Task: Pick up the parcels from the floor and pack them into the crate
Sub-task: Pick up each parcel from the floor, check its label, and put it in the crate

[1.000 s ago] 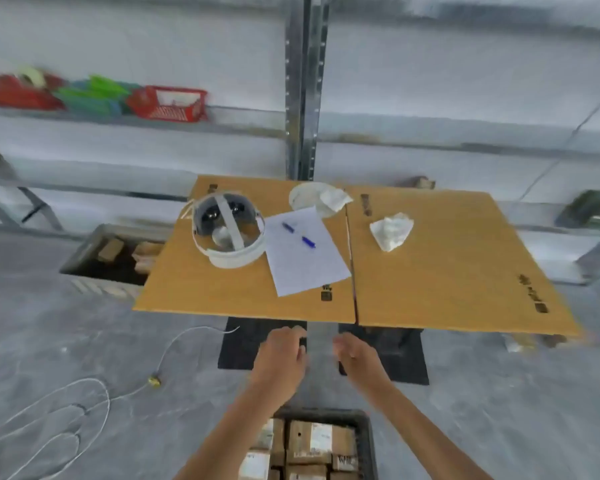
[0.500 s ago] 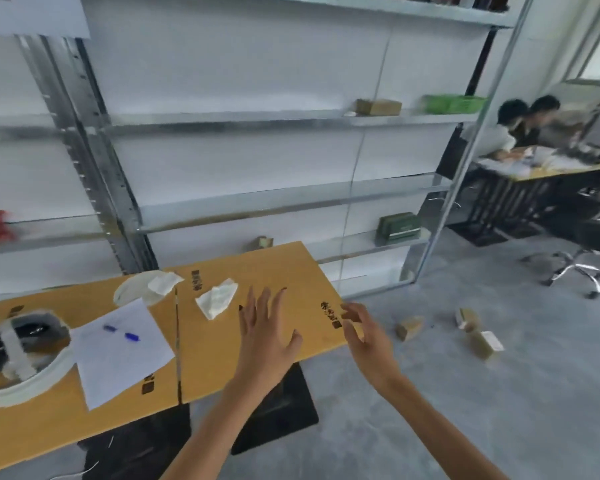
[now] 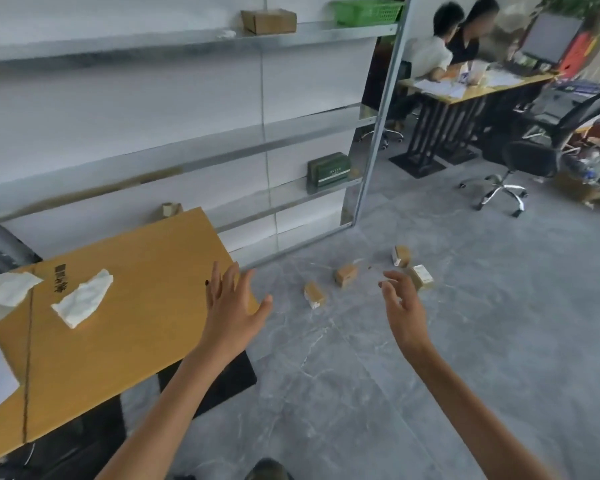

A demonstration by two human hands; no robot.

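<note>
Four small brown cardboard parcels (image 3: 345,276) with white labels are lying scattered on the grey marbled floor (image 3: 465,341), while the left hand (image 3: 234,311) and right hand (image 3: 404,308) are hovering near them, empty, fingers spread.

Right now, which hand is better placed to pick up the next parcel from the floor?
Probably the right hand: empty, open and lined up with the rightmost parcel. The left hand, also empty, hangs over the table edge.
</note>
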